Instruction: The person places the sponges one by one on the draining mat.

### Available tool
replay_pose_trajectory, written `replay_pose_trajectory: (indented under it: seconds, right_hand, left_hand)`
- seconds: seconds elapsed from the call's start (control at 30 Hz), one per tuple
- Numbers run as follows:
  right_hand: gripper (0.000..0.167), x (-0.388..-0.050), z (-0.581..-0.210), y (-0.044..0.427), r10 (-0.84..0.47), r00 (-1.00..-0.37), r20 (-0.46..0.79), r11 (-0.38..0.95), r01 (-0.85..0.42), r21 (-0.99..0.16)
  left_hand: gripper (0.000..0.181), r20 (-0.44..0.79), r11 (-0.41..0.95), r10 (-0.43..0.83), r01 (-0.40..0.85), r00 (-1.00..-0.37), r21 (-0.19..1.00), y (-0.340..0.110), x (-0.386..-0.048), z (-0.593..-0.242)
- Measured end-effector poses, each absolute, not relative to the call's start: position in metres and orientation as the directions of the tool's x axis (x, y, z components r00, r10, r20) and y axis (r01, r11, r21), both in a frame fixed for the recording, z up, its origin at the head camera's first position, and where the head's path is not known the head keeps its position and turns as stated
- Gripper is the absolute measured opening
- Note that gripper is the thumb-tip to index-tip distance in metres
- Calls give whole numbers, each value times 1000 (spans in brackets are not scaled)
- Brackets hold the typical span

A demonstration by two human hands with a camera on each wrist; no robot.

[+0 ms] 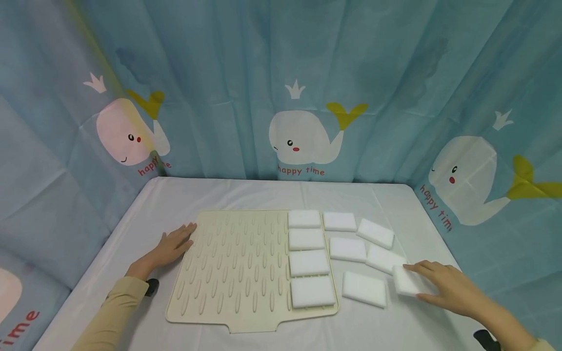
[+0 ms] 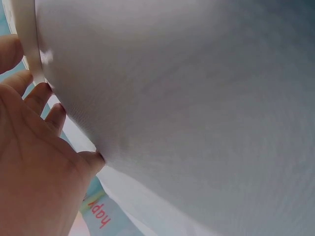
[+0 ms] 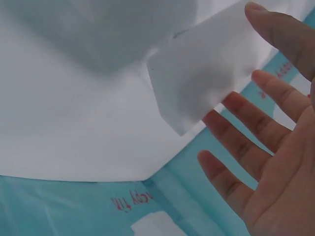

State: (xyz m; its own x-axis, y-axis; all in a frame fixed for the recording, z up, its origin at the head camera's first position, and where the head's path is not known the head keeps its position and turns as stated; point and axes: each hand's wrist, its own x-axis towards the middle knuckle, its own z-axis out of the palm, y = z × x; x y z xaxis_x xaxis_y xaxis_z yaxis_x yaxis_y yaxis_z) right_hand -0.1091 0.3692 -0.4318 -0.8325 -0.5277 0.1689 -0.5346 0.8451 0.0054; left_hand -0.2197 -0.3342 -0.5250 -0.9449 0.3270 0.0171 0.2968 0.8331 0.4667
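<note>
At the left edge of a cream ridged mat point(image 1: 252, 321), my left hand point(image 1: 169, 247) rests with fingers spread, touching the edge. The left wrist view shows that hand point(image 2: 39, 167) with its fingertips by the mat's rim point(image 2: 29, 39). My right hand point(image 1: 452, 287) pinches a white block point(image 1: 405, 282) right of the other blocks. In the right wrist view the block point(image 3: 202, 73) lies between the thumb and the fingertips of the hand point(image 3: 280, 172). Several white blocks, including the nearest one point(image 1: 312, 292), form a column along the mat's right side.
Several loose white blocks, among them a flat one point(image 1: 364, 289) and a tilted one point(image 1: 375, 233), lie on the white-covered table point(image 1: 351, 195) between the mat and my right hand. A blue curtain point(image 1: 246, 97) with whale prints hangs behind the table and along its sides.
</note>
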Motion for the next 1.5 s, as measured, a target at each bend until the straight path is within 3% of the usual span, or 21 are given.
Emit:
replay_pose_trajectory:
  seconds: [1.5]
  right_hand:
    - [60,-177,-436,282,-589,-784,196,781,-614,-114]
  left_hand:
    - [55,29,824,324,297,-946,482,-332,-218,-523]
